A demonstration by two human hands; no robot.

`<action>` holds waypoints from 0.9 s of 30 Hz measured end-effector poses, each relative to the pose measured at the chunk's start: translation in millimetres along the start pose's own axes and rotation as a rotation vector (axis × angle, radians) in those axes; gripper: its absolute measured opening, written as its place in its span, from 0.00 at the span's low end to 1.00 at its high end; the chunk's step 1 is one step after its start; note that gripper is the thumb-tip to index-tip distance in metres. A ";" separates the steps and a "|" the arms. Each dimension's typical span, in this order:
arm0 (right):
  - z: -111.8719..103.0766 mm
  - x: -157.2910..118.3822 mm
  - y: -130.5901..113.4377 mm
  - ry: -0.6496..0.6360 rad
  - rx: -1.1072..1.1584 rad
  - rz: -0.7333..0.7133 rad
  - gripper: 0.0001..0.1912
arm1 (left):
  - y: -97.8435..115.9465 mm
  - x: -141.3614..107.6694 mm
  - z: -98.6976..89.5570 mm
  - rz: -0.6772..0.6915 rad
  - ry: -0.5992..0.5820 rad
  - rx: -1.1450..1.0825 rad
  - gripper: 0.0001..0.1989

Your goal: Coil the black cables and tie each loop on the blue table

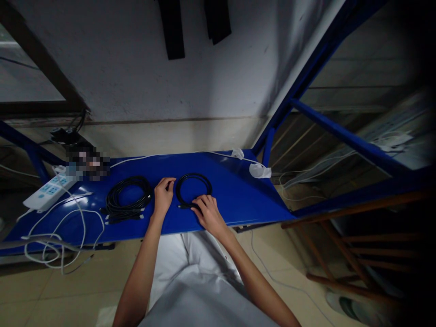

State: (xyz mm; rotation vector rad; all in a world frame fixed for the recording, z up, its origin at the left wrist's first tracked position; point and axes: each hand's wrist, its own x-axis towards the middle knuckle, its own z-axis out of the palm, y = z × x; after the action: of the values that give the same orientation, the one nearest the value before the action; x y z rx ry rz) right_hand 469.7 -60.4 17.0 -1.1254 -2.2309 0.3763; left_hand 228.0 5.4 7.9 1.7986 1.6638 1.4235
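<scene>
A thin black cable [195, 174] lies wound in a round coil on the blue table, with a connector end at its lower left. My right hand [208, 213] has its fingers closed on the near side of this coil, hiding a short stretch of it. Just left of the coil is my left hand [164, 196], fingers bent toward the cable with a gap between thumb and forefinger; it appears to hold nothing. Beyond my left hand lies a thicker pile of coiled black cables [126, 213], with several plug ends showing along its near edge.
The blue table [235, 195] stands against a wall. At its left are a white power strip [47, 193], a loose tangle of white cable [81, 218] and a blurred-out patch. Crumpled white plastic [260, 171] lies at the right back. A wooden chair [340, 254] stands at the right.
</scene>
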 end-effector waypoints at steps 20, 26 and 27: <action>-8.3 -1.1 -1.0 -0.138 -0.015 -0.111 0.36 | 4.7 1.3 -5.9 0.008 -0.046 -0.014 0.20; -6.5 -1.1 -3.2 -0.116 -0.083 -0.073 0.29 | 15.1 -7.6 -7.9 -0.088 -0.186 -0.162 0.18; -6.3 -1.3 -2.7 -0.124 -0.080 -0.077 0.31 | 19.1 -10.8 -8.4 -0.094 -0.207 -0.179 0.17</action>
State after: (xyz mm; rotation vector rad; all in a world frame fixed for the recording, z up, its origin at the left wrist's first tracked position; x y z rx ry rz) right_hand 472.5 -63.2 22.8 -1.0796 -2.4087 0.3353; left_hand 234.0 -12.7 21.6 1.6825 1.4492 1.2565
